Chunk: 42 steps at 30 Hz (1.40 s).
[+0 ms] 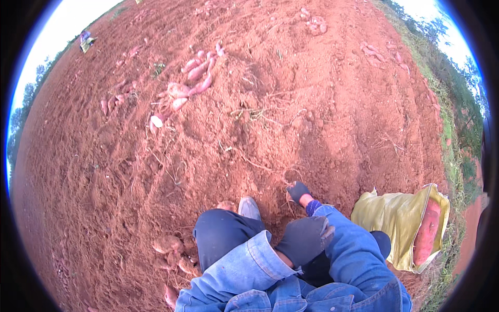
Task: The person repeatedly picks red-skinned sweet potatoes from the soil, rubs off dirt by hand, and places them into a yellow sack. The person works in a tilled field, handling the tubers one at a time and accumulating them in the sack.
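My left hand (304, 238), in a dark glove, is curled close over my right forearm, its fingertips beside the denim sleeve (347, 241). I cannot tell whether it pinches the cloth. Further forward, my right hand (298, 192), also gloved, reaches down to the red soil. A thin root (287, 181) shows at its fingertips; whether the hand grips anything is unclear. Several sweet potatoes (169, 245) lie on the soil to the left of my knee (222, 234). On my right a yellow woven sack (382, 222) lies with its mouth open, large sweet potatoes (427, 234) filling it.
A row of sweet potatoes (197, 74) lies ahead on the left, one with a white cut face (156, 121). Smaller piles (314, 23) dot the field. Dry vines (257, 114) cross the soil. Grass (448, 128) borders the right. Far left is a person (85, 37).
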Available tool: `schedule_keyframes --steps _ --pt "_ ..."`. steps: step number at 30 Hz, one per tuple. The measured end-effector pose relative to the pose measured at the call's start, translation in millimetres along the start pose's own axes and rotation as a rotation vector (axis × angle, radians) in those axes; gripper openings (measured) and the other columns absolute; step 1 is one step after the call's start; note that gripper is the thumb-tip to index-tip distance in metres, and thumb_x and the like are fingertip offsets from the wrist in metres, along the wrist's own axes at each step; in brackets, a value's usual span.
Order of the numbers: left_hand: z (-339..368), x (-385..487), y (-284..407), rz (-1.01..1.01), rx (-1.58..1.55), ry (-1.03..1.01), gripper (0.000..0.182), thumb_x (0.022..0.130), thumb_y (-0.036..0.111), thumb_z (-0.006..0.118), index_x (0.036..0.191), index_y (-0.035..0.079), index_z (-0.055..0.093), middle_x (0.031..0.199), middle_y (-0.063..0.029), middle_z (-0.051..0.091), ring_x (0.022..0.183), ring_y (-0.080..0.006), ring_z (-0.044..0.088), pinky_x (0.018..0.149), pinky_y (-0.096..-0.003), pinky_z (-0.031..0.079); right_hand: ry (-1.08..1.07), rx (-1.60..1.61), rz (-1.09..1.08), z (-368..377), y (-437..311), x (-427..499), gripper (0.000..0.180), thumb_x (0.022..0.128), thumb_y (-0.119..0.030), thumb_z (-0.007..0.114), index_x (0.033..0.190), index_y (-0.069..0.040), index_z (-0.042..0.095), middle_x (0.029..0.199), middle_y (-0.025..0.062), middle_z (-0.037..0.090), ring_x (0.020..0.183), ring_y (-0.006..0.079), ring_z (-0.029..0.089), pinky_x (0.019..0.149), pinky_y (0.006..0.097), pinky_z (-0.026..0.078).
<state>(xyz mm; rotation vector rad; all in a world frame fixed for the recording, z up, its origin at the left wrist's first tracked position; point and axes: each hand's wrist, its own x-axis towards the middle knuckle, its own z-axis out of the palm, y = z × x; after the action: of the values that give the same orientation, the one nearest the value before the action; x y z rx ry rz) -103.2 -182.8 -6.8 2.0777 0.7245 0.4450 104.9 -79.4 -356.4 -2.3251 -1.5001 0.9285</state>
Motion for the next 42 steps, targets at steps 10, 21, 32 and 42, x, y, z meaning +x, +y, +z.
schedule_keyframes --steps 10,21,32,42 --pt "25.1 72.6 -109.0 -0.185 0.383 0.399 0.093 0.087 0.042 0.078 0.162 0.005 0.036 0.167 -0.0257 0.035 0.155 -0.0457 0.034 0.124 -0.0539 0.032 0.018 0.150 -0.585 -193.2 -89.9 -86.4 0.037 0.093 -0.025 0.074 0.122 -0.002 0.072 0.111 0.0244 0.075 0.108 0.0402 0.072 0.095 0.0468 0.055" --pt "19.6 81.1 -117.5 0.079 0.307 0.394 0.029 0.096 0.027 0.070 0.114 0.004 0.069 0.121 -0.0177 0.073 0.110 -0.0360 0.068 0.099 -0.0507 0.048 0.167 0.287 -0.587 -239.0 -105.1 -179.1 0.055 0.088 -0.020 0.080 0.138 -0.004 0.062 0.119 0.0215 0.073 0.113 0.0340 0.072 0.097 0.0435 0.055" --pt "31.0 88.6 -103.5 0.067 -0.431 0.428 0.036 0.103 0.026 0.072 0.126 -0.002 0.071 0.097 -0.0102 0.077 0.089 -0.0183 0.071 0.081 -0.0354 0.056 0.409 -0.088 -0.331 -243.5 -99.8 -187.3 0.049 0.100 -0.054 0.066 0.093 -0.005 0.071 0.091 0.0263 0.072 0.090 0.0485 0.069 0.077 0.0564 0.053" --pt "16.1 79.1 -107.9 -0.326 -0.885 0.202 0.029 0.105 0.025 0.070 0.118 0.000 0.074 0.091 -0.0094 0.078 0.067 -0.0117 0.067 0.059 -0.0269 0.052 0.050 0.640 -0.369 -254.4 -97.2 -201.2 0.033 0.094 -0.025 0.081 0.118 -0.003 0.074 0.106 0.0175 0.078 0.097 0.0311 0.077 0.086 0.0402 0.058"
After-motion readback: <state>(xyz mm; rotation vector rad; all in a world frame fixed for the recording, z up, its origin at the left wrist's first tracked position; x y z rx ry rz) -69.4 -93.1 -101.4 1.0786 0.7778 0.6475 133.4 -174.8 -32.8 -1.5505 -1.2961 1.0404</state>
